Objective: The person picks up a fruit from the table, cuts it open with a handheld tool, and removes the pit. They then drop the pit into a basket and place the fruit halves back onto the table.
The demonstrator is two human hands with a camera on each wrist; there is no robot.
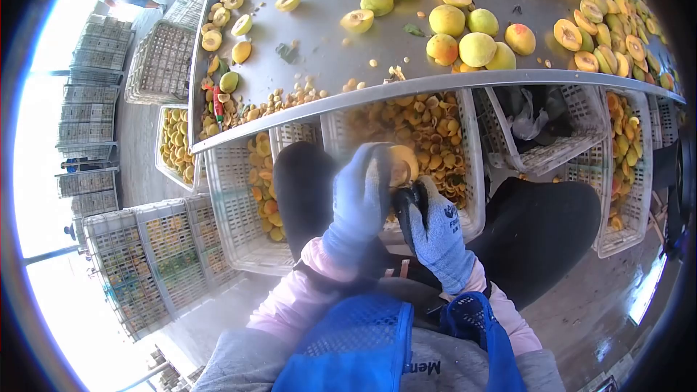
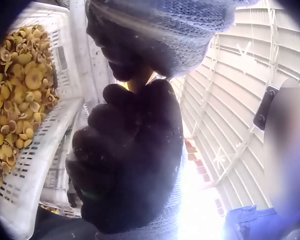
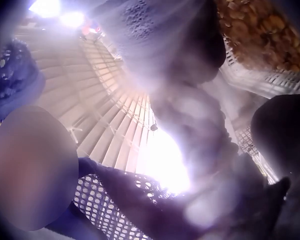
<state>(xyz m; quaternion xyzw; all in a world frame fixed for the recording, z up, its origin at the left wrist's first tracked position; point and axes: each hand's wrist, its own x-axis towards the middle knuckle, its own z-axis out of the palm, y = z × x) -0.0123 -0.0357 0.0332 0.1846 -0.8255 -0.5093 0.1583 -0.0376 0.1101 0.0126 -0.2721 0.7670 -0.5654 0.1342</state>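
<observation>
Both hands wear blue-grey knit gloves with dark coated palms and meet over a white crate [image 1: 473, 167] of halved yellow peaches. My left hand [image 1: 356, 196] grips a peach half [image 1: 404, 162], its cut face showing in the head view. Close against the fruit's lower edge is my right hand [image 1: 443, 236], fingers bent and thumb near them; I cannot tell what it holds. In the left wrist view the left hand's curled fingers [image 2: 110, 130] face the right hand [image 2: 160, 35], with a narrow tan piece between them. The right wrist view is blurred and hazy.
Ahead stands a metal table [image 1: 319, 43] with whole peaches [image 1: 477, 49], cut halves and loose pits. A red-handled tool [image 1: 218, 104] lies at its left edge. More crates of fruit [image 1: 178, 138] flank the person's knees. Stacked crates [image 1: 160, 254] stand at left.
</observation>
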